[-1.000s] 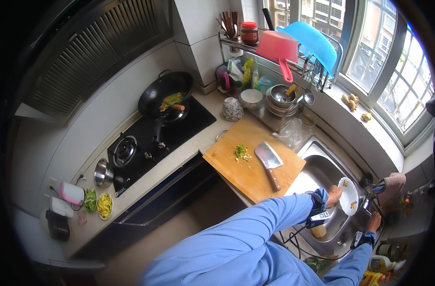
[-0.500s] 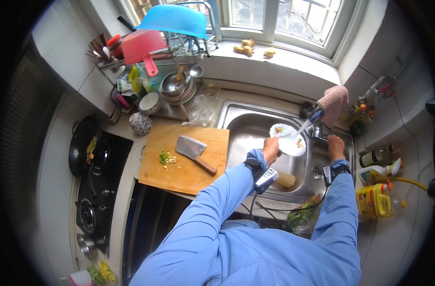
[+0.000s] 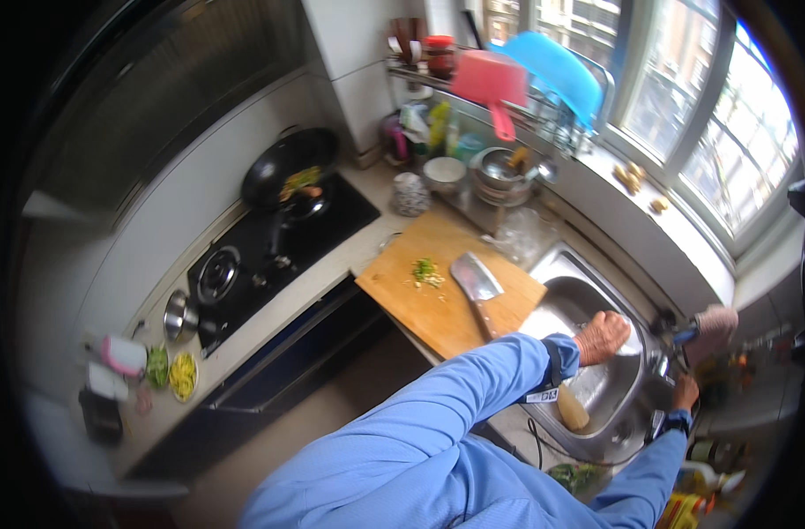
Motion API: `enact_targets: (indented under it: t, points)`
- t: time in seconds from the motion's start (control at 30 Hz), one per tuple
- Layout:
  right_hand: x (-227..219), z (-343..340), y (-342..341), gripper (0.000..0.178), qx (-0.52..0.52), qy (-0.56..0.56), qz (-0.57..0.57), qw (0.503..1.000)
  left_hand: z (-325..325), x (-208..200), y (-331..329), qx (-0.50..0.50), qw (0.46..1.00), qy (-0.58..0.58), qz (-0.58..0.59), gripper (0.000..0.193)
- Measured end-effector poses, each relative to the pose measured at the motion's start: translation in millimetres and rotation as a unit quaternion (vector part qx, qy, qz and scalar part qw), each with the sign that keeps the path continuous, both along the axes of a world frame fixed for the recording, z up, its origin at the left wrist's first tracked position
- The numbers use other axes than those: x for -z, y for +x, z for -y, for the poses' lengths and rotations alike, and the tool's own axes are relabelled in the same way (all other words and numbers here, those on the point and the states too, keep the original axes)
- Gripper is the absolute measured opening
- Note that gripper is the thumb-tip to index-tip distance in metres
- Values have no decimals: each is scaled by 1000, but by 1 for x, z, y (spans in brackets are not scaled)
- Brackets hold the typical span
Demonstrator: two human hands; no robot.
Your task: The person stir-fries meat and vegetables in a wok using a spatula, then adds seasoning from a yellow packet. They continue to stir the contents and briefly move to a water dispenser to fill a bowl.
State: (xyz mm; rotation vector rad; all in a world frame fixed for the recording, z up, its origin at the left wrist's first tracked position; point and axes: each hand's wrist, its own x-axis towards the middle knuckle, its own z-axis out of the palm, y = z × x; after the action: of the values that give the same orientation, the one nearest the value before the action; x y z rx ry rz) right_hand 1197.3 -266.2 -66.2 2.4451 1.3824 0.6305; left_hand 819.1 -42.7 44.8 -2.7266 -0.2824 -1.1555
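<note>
My left hand [image 3: 602, 337] is closed over the large basin of the steel sink [image 3: 557, 256]. It grips a white plate [image 3: 632, 339], of which only a sliver shows beyond my knuckles. At the sink's far right my right hand [image 3: 685, 391] reaches to the faucet [image 3: 657, 362], its fingers closed at the handle and slightly blurred. A tan, blunt-ended piece [image 3: 573, 409] lies in the basin below my left wrist. Left of the sink, a wooden cutting board [image 3: 402, 286] bears a cleaver [image 3: 477, 277] and chopped green and white bits [image 3: 426, 271].
A wok [image 3: 266, 172] with food sits on the black stove [image 3: 253, 264]. Stacked bowls [image 3: 499, 172], a patterned jar [image 3: 411, 194] and a crumpled plastic bag [image 3: 519, 236] line the back counter. A pink cloth [image 3: 713, 333] hangs by the faucet. Bottles [image 3: 707, 476] stand at the lower right.
My view has swung left, bringing more of the stove and left counter into sight. The plate, seen broadly before, is now mostly hidden behind my left hand. My right hand stays at the faucet.
</note>
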Motion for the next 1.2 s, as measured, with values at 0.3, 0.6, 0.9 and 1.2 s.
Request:
enact_targets:
  t: [0.3, 0.6, 0.9, 1.2]
  points:
    - [-20, -18, -17, 22, 110, 68, -120, 984, -52, 9, -112, -86, 837, -504, 196, 24]
    - [-91, -104, -233, 12, -70, 137, -449, 880, 9, -6, -403, 55, 446, -767, 458, 29]
    - [-90, -171, -643, 17, -421, -157, -549, 705, 190, -18, -703, -30, 379, -597, 707, 33]
    - [-49, -156, -922, 17, -549, -391, -453, 583, 457, 25, -892, -151, 296, -305, 893, 34]
